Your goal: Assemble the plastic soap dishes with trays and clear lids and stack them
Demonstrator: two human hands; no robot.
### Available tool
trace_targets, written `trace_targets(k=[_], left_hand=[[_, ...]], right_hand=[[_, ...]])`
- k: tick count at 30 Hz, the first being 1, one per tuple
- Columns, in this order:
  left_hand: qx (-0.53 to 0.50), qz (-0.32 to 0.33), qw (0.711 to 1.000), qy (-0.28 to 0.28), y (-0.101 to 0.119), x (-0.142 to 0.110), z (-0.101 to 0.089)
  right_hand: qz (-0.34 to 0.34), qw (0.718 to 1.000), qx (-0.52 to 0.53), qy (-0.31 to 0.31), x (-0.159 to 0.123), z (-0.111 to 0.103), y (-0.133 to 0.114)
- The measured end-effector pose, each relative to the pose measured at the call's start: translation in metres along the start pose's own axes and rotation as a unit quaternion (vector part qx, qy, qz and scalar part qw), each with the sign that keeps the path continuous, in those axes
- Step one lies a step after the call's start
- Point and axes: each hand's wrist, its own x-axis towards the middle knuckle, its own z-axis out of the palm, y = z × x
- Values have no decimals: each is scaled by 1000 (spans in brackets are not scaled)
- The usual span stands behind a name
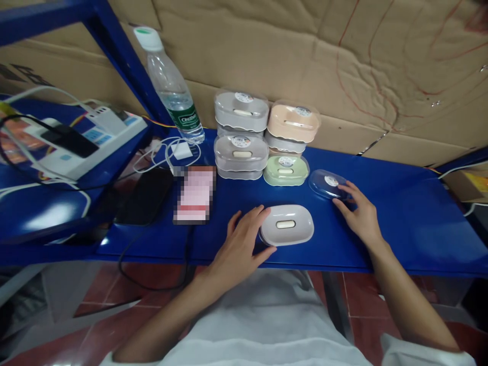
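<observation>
A light grey oval soap dish (301,231) with a slotted cream piece in its middle lies uncovered near the table's front edge. My left hand (246,236) grips it by the left end, fingers on the far side and thumb on the near side. Farther back to the right, a clear lid (324,185) with a round sticker rests on the table. The fingers and thumb of my right hand (358,211) close on its right end. Behind the dish stand lidded soap dishes in stacks: grey ones (241,157), a peach one (293,123) and a green one (285,173).
A water bottle (175,96) stands at the back left, beside a white charger cable (156,152). A blurred-out phone (196,195) and a dark phone (145,198) lie left of my hands. Farther left is a power strip (95,142). Cardboard (285,51) lines the back.
</observation>
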Motion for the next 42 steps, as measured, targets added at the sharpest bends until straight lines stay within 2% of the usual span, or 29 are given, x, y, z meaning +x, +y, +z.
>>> trace_targets(k=[2,4,5,7,9,12,18,21,24,27,29,31,34,38,40,42], left_hand=[[27,-5,1000,-5,1,0,0],[38,-9,999,-4,1,0,0],[39,-8,999,-2,1,0,1],[39,-5,999,4,0,-1,1],[38,-1,999,6,-1,-1,1],[30,-1,1000,-9,-2,0,-1],[26,-1,1000,-16,-1,2,-2],[46,9,999,-26,1,1,-2],[69,33,996,-39,3,1,-3],[77,74,993,-47,5,1,-5],[73,101,991,-44,5,0,-5],[66,115,991,-31,4,-1,-5],[55,107,993,-7,3,-2,-3],[34,110,993,-12,4,-2,-4],[27,110,994,-13,4,-3,-5],[25,100,995,-11,5,-5,-6]], right_hand=[[-31,998,-46,1,8,0,-11],[-123,990,-62,-2,5,-1,-39],[-189,980,-52,-32,0,-1,-56],[-316,940,-22,-130,-16,1,-88],[-374,906,-13,-199,-32,6,-112],[-372,908,-12,-190,-45,11,-123],[-356,925,57,-122,-49,-1,-107],[-300,950,50,-75,-54,-12,-87],[-251,967,-37,-37,-52,-16,-56],[-229,966,-106,-56,-37,-13,-27],[-220,964,-131,-78,-22,-10,-18],[-208,964,-152,-70,-11,-8,-22],[-223,964,-135,-49,-14,-4,-55],[-334,926,-54,-167,-55,3,-106],[-348,916,-57,-190,-73,4,-111],[-334,923,-81,-176,-81,0,-101]])
